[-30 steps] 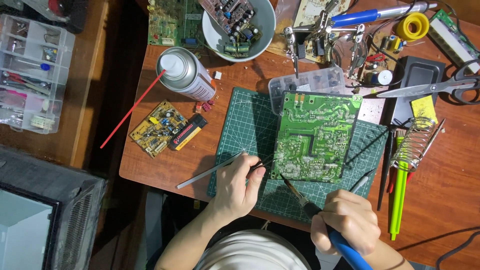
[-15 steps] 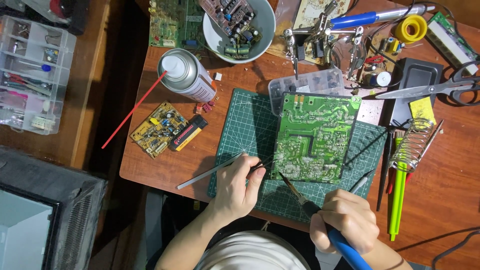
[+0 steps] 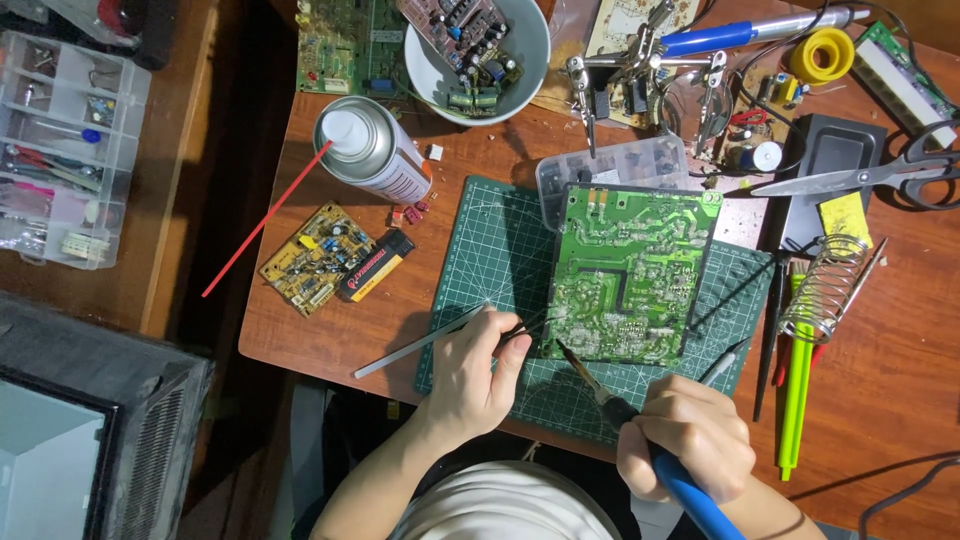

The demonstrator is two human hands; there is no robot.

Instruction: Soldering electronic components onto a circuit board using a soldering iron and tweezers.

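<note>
A green circuit board (image 3: 630, 270) lies solder side up on a green cutting mat (image 3: 500, 260). My left hand (image 3: 478, 372) grips metal tweezers (image 3: 420, 342), whose tips reach the board's lower left edge. My right hand (image 3: 688, 445) holds a blue-handled soldering iron (image 3: 605, 398); its tip touches the board near the lower left corner, close to the tweezer tips.
A spray can (image 3: 375, 150) with a red straw, a small yellow circuit board (image 3: 312, 258) and a lighter (image 3: 377, 265) lie left of the mat. A white bowl (image 3: 480, 45) of boards, a helping-hands clamp (image 3: 640, 70), scissors (image 3: 860, 178), an iron stand coil (image 3: 825, 290) and pens (image 3: 795, 390) crowd the back and right. A parts organiser (image 3: 65, 150) stands far left.
</note>
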